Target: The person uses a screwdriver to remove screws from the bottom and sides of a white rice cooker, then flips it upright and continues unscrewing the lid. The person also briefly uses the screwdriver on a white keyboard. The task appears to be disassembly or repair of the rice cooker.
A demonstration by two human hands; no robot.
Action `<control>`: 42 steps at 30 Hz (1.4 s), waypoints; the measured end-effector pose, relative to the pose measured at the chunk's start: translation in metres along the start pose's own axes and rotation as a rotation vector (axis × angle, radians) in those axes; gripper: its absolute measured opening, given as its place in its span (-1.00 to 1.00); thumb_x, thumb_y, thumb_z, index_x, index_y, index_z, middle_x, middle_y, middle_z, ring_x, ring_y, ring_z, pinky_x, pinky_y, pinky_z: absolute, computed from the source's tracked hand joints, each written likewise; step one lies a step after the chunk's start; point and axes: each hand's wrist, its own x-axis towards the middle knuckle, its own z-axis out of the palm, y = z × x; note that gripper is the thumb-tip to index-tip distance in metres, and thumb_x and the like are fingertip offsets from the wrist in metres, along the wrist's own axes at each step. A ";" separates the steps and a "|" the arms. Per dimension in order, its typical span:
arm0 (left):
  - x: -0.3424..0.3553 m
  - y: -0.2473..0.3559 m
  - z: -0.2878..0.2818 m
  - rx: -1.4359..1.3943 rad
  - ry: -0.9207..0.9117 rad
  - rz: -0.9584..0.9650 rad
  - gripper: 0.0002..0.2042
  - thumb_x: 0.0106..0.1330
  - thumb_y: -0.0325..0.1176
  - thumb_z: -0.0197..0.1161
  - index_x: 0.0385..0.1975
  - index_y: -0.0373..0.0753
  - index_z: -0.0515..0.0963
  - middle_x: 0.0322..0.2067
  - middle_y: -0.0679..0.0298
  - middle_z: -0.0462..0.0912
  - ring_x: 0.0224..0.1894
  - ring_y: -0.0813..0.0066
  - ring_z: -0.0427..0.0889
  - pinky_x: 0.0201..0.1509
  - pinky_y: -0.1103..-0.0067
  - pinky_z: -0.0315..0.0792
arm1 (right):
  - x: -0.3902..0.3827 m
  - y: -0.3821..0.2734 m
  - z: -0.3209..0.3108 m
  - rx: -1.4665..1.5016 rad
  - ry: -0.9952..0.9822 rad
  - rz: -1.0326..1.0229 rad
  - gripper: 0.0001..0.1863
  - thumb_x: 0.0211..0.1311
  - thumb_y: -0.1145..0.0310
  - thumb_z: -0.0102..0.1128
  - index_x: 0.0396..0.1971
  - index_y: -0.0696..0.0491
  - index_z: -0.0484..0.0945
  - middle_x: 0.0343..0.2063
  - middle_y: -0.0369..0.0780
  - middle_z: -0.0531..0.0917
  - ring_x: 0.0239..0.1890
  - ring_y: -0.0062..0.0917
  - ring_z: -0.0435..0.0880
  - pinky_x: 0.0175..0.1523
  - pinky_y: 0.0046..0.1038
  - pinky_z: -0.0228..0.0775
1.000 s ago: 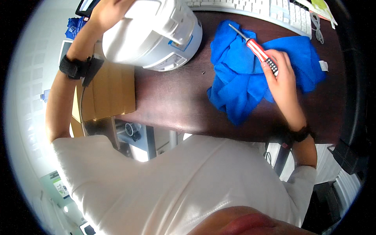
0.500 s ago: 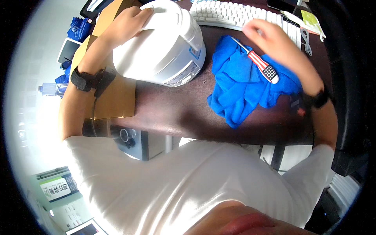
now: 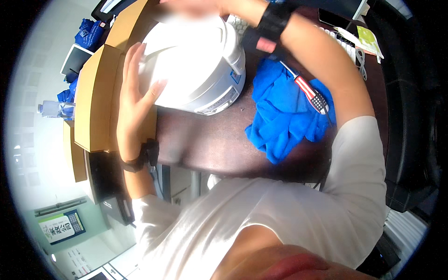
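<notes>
A white rice cooker [image 3: 196, 60] with a closed lid stands on the dark desk, its label panel toward the near right. My left hand [image 3: 137, 86] is at its left side, fingers stretched and thumb apart, the thumb at the cooker's near-left wall. Beyond the cooker's far edge, my right hand [image 3: 193, 7] is smeared by motion and partly cut off by the picture's top, so its fingers do not show clearly. To the right lies a crumpled blue cloth [image 3: 277, 112]. On it rests a screwdriver [image 3: 305, 88] with a red-and-white striped handle and a dotted black grip.
An open cardboard box [image 3: 93, 102] stands left of the cooker, close to my left hand. A white keyboard [image 3: 238, 23] is behind, partly covered by my right arm. A phone [image 3: 333, 18] and a white cable [image 3: 361, 63] lie at the far right. A clear bottle [image 3: 56, 109] is beyond the box.
My right hand has swung left from above the cloth and keyboard to the cooker's far side. My left hand has come off the lid's top and down to the left side, its fingers spreading.
</notes>
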 end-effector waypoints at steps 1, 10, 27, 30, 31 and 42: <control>0.002 -0.001 0.002 -0.028 0.014 0.007 -0.28 0.15 0.04 0.21 0.27 -0.23 0.23 0.30 -0.02 0.13 0.32 0.06 0.19 0.32 0.26 0.17 | -0.006 0.004 -0.002 -0.083 -0.165 0.097 -0.47 0.26 0.20 -0.18 -0.94 -0.14 0.05 -0.92 -0.38 0.14 -0.88 -0.65 0.05 -0.75 -0.51 -0.18; 0.014 -0.002 0.018 -0.147 0.090 0.023 -0.27 0.08 0.03 0.20 0.26 -0.20 0.26 0.31 0.02 0.12 0.32 0.05 0.17 0.35 0.24 0.08 | -0.020 -0.014 -0.011 0.002 -0.018 -0.124 -0.52 0.24 0.25 -0.12 -0.91 -0.11 0.12 -0.90 -0.40 0.11 -0.87 -0.65 0.03 -0.76 -0.54 -0.15; 0.014 -0.008 0.025 -0.172 0.124 0.007 -0.25 0.02 0.06 0.15 0.26 -0.18 0.28 0.30 0.03 0.16 0.34 0.11 0.14 0.37 0.21 0.03 | -0.030 -0.009 -0.002 -0.172 -0.093 -0.199 -0.51 0.24 0.28 -0.24 -0.94 -0.14 0.10 -0.91 -0.38 0.16 -0.86 -0.64 0.06 -0.75 -0.56 -0.13; 0.011 -0.008 0.025 -0.132 0.125 0.006 -0.24 0.02 0.04 0.14 0.26 -0.20 0.27 0.30 0.05 0.16 0.35 0.11 0.12 0.39 0.23 -0.01 | -0.033 0.007 -0.011 -0.066 -0.245 -0.029 -0.51 0.22 0.29 -0.16 -0.95 -0.11 0.10 -0.92 -0.37 0.12 -0.88 -0.65 0.05 -0.76 -0.55 -0.15; 0.011 -0.007 0.024 -0.132 0.123 -0.003 -0.24 0.02 0.02 0.14 0.26 -0.22 0.26 0.31 0.05 0.16 0.36 0.11 0.12 0.39 0.25 -0.02 | -0.035 0.008 -0.010 -0.069 -0.250 -0.023 -0.51 0.22 0.29 -0.15 -0.95 -0.11 0.09 -0.92 -0.37 0.12 -0.88 -0.65 0.05 -0.76 -0.55 -0.16; 0.013 0.016 0.008 0.281 -0.031 0.100 -0.29 0.16 0.02 0.16 0.30 -0.19 0.22 0.36 0.02 0.08 0.41 0.00 -0.02 0.42 0.18 -0.09 | -0.035 0.010 -0.013 -0.048 -0.211 -0.096 -0.52 0.21 0.28 -0.20 -0.95 -0.13 0.09 -0.94 -0.36 0.11 -0.89 -0.63 0.02 -0.77 -0.52 -0.15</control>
